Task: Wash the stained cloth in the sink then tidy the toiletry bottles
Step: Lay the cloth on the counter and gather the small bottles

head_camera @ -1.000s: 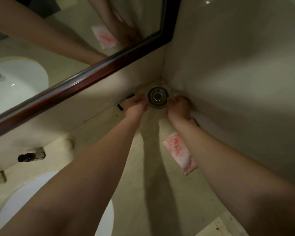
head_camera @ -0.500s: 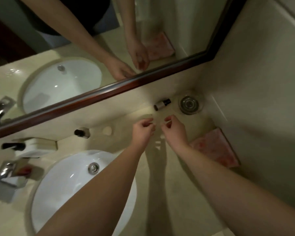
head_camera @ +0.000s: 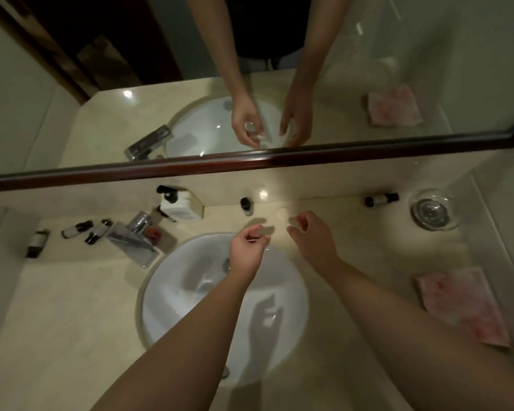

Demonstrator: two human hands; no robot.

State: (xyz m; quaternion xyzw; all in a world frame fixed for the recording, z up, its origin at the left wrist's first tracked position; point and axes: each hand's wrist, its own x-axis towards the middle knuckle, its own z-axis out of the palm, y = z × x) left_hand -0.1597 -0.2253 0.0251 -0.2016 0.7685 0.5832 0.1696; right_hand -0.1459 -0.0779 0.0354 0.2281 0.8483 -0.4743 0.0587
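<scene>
- The left hand (head_camera: 247,250) is over the back rim of the sink (head_camera: 190,292), fingers curled; I cannot tell if it holds anything.
- The right hand (head_camera: 312,241) is just right of the sink, fingers curled; what they pinch is too blurry to tell.
- The stained cloth (head_camera: 463,304) lies flat on the counter, far right of the sink.
- Three small bottles (head_camera: 77,229) lie left of the sink, past the tap (head_camera: 134,235).
- One bottle (head_camera: 380,199) lies behind and right of the sink.

Five small dark-capped toiletry bottles lie on the counter: three (head_camera: 37,243) (head_camera: 76,229) (head_camera: 98,231) at the left of the frame, one (head_camera: 246,206) at upper centre, one (head_camera: 381,199) at upper right. There is one sink (head_camera: 190,292), one tap (head_camera: 134,237), one soap dispenser (head_camera: 180,204), one glass dish (head_camera: 432,209) and one pink stained cloth (head_camera: 463,304). Two hands (head_camera: 247,252) (head_camera: 312,240) show at centre.
</scene>
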